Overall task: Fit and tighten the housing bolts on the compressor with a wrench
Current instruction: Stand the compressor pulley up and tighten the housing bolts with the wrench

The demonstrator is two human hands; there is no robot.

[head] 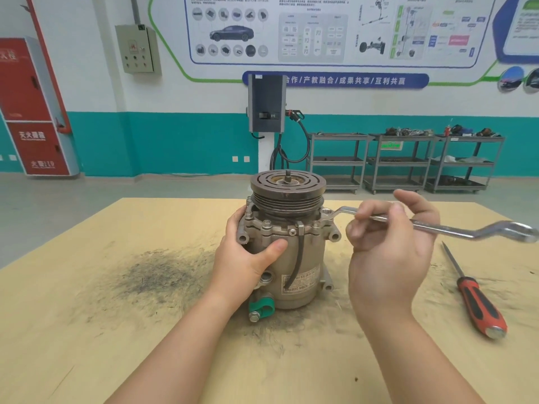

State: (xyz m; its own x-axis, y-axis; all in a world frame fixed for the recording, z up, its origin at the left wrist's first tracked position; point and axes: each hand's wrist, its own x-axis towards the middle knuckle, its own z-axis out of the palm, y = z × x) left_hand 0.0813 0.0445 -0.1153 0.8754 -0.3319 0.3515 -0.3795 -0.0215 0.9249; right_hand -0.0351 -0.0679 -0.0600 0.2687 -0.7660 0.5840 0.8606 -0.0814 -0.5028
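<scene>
The compressor (287,249) stands upright on the table (87,316), gripped at its flange by the left hand (248,258). The right hand (388,243) pinches the chrome offset ring wrench (437,227), whose near ring apparently seats on a housing bolt (326,212). Cast metal body, grooved pulley on top.

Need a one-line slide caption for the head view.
Left hand steadies compressor; right hand holds wrench on a bolt.

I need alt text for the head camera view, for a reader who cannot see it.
A person's left hand steadies an upright car air-conditioning compressor on a wooden table, while the right hand holds a ring wrench with its end at the housing's right side. A red-and-black screwdriver lies to the right.
</scene>
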